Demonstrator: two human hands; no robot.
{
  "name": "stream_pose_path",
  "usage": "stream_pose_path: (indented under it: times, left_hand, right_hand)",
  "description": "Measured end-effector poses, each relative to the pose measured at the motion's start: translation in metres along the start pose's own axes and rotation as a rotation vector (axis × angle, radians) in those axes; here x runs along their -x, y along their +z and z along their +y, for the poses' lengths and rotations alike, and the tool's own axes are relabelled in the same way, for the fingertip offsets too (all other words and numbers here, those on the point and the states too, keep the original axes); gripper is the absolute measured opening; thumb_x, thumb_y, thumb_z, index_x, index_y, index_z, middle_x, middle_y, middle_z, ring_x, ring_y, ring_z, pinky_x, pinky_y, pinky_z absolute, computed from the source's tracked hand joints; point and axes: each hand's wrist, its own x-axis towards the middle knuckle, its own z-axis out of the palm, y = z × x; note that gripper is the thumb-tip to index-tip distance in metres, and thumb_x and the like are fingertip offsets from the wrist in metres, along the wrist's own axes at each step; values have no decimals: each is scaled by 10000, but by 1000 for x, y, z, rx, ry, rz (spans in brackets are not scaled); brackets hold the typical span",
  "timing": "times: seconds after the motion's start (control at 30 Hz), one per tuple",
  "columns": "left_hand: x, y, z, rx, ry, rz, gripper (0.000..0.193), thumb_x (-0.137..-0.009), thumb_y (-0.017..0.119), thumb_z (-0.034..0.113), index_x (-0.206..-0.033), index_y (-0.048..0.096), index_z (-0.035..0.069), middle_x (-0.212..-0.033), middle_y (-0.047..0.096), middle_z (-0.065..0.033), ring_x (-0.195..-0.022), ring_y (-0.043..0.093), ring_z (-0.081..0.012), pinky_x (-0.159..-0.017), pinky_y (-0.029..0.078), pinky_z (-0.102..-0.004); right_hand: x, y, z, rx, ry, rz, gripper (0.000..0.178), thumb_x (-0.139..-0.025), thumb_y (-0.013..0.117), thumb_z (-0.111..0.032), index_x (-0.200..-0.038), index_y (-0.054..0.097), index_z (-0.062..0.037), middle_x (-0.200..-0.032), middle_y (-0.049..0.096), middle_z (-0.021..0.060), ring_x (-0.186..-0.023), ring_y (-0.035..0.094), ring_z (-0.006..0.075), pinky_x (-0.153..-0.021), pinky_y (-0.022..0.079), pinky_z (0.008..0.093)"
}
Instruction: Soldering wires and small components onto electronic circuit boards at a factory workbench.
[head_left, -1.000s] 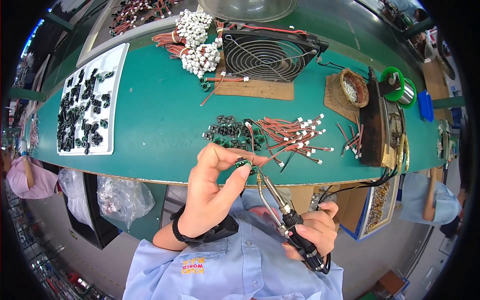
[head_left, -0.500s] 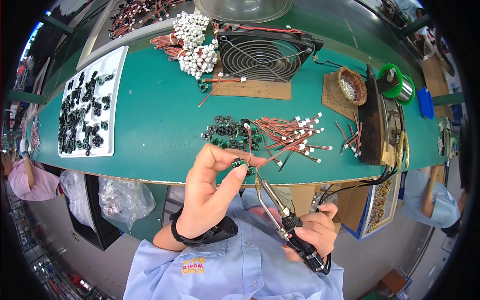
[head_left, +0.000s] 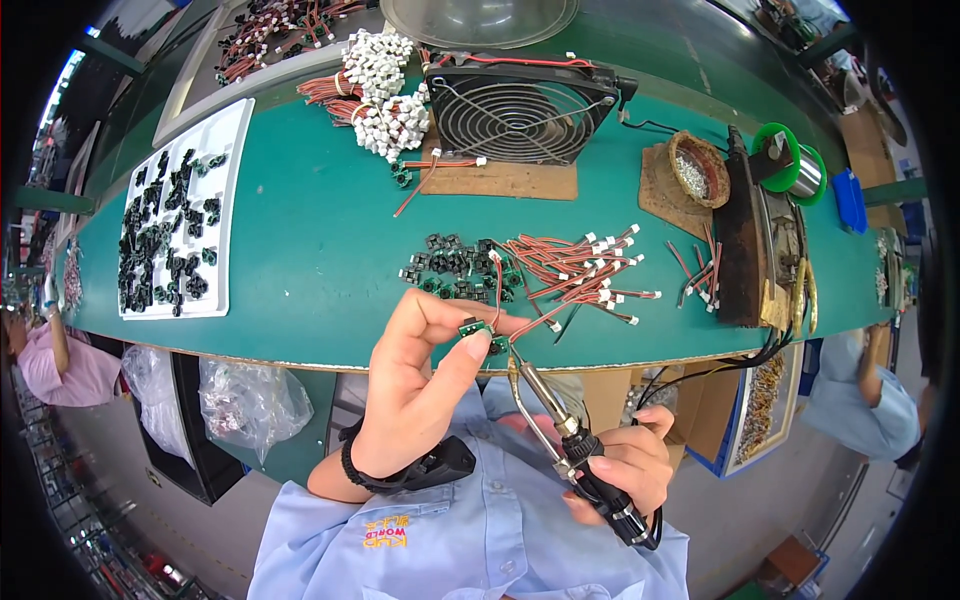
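Observation:
Between thumb and fingers, my left hand [head_left: 420,365] pinches a small green circuit board [head_left: 472,327] just over the table's near edge. Red and black wires [head_left: 540,320] with white plugs run up and to the right from it. My right hand [head_left: 630,465] grips a soldering iron [head_left: 585,460] with a thin solder feed tube [head_left: 530,415] alongside. The iron's tip meets or nearly meets the board's right end; exact contact is too small to tell. Just beyond my left hand lie a cluster of black and green parts [head_left: 450,262] and a pile of wire leads [head_left: 575,265].
A white tray [head_left: 225,210] of black parts lies left. Behind stand a fan [head_left: 520,115] and bundled white-plug wires [head_left: 385,95]. At right are a round bowl [head_left: 698,170], a dark soldering stand [head_left: 742,240] and a green solder spool [head_left: 790,160]. Cables [head_left: 740,365] hang over the edge.
The view has shifted slightly. Both hands keep nearly the same place, with the board and the iron's tip still together; the board's right end has tilted a little.

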Motion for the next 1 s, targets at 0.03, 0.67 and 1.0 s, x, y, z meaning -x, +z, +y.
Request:
stream_pose_path:
  times: [0.03, 0.67, 1.0]
  left_hand:
    - [0, 0, 0, 5, -4, -3, 79, -909, 450, 59, -931, 378, 35, -1025, 598, -224, -975, 583, -230, -866, 424, -337]
    - [-3, -2, 9, 138, -134, 3, 95, -889, 478, 116, -906, 422, 41, -948, 618, -197, -935, 587, -233, -875, 416, -363]
    - [-2, -4, 9, 288, -193, -38, 100, -877, 484, 134, -901, 440, 48, -909, 619, -183, -926, 578, -246, -873, 407, -375]
  right_hand:
    - [0, 0, 0, -2, -5, 6, 453, -592, 796, -208, -999, 602, -169, -712, 641, -20, -698, 610, 128, -860, 306, 347]
    - [20, -3, 10, -50, -85, 253, 438, -692, 737, -295, -1042, 545, -114, -685, 614, 7, -689, 605, 152, -837, 303, 384]
    - [2, 23, 18, -28, 404, 500, 325, -848, 565, -105, -1126, 407, -47, -838, 626, 143, -796, 590, 204, -781, 431, 328]
